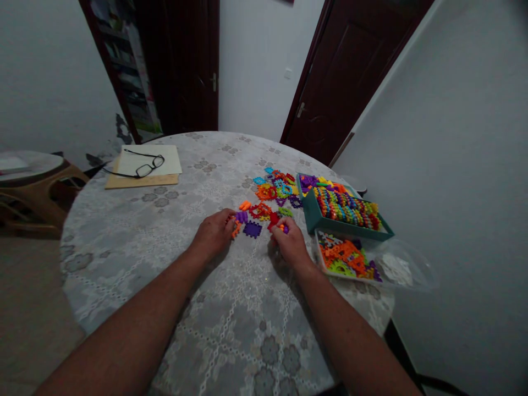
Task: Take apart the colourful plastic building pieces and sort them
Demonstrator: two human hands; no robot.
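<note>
My left hand [212,234] rests low over the table, its fingers closed at a small cluster of interlocking plastic toy pieces, with a purple piece [242,216] and an orange piece [236,229] showing beside the fingertips. Between the hands a dark purple square toy piece [252,229] lies flat on the cloth. My right hand [292,243] pinches a small group of toy pieces, red, orange and purple; the fingers partly cover them. Just beyond the hands are a red toy piece [260,210], a green one [285,211] and a loose orange one [245,205].
More pieces [277,186] lie heaped farther back. On the right stand a teal box [348,225] with rows of multicoloured pieces and a clear plastic tub [330,270] of loose pieces. Glasses [144,169] lie on papers [171,159] at the left. A patterned cloth [231,330] covers the round table.
</note>
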